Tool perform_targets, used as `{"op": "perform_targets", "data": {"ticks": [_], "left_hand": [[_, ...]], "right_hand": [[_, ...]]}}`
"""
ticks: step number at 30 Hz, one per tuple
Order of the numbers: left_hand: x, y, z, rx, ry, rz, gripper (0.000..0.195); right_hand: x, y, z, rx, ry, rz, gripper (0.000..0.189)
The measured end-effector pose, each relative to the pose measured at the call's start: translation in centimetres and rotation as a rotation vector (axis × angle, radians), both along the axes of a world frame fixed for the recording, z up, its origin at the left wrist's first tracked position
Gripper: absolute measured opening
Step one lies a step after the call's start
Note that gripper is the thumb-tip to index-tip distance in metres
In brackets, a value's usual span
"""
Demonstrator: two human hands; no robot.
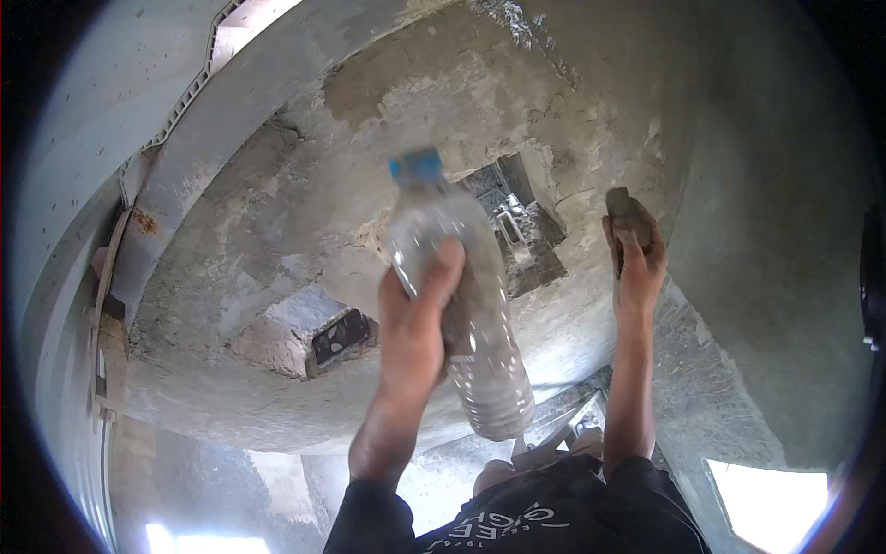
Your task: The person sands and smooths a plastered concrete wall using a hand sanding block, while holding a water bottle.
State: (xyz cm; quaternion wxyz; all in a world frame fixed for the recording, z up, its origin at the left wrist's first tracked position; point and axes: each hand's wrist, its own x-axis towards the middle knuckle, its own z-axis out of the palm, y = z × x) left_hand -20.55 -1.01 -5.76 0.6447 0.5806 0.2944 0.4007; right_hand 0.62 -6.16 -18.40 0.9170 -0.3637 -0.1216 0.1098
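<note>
My left hand (414, 318) is wrapped around a clear plastic bottle (484, 311) with a blue cap (417, 166). It is tilted, cap end up and to the left, with its ribbed base towards my body. Motion blurs it, and how full it is I cannot tell. Off to the right, the fingers of my right hand (640, 260) grip a flat grey-brown tool (618, 202). It is seen nearly edge-on, and part of it is hidden by the fingers, so its exact kind is unclear. Behind both hands spreads a rough plastered surface (277, 208).
A rectangular opening (536, 273) cuts through the plaster behind the bottle. Lower left is a recess with a dark box (340, 337). A pale corrugated panel (97, 131) curves along the left edge. Smooth grey plaster (754, 242) covers the right side, above a bright opening (772, 502).
</note>
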Motion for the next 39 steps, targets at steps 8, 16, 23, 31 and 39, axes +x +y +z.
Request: {"op": "perform_targets", "data": {"ticks": [8,16,23,31,39], "left_hand": [[-3.9,-1.2,-7.0,0.680,0.078,0.192,0.034],[-5.5,1.9,-7.0,0.946,0.064,0.408,0.062],[-6.7,2.4,-4.9,0.822,0.086,0.243,0.067],[-6.6,2.6,-4.5,0.314,-0.190,0.192,0.062],[-9.0,2.5,-11.7,0.130,-0.140,0.119,0.062]], "right_hand": [[-2.1,3.4,6.8,-0.063,-0.260,0.048,0.035],[-7.0,1.8,1.3,-0.132,-0.286,0.380,0.030],[-6.0,-1.5,-3.2,-0.424,-0.197,0.348,0.028],[-3.2,-4.6,-7.7,-0.350,-0.027,0.201,0.029],[-1.4,-7.8,-11.0,-0.369,0.003,0.133,0.028]]}}
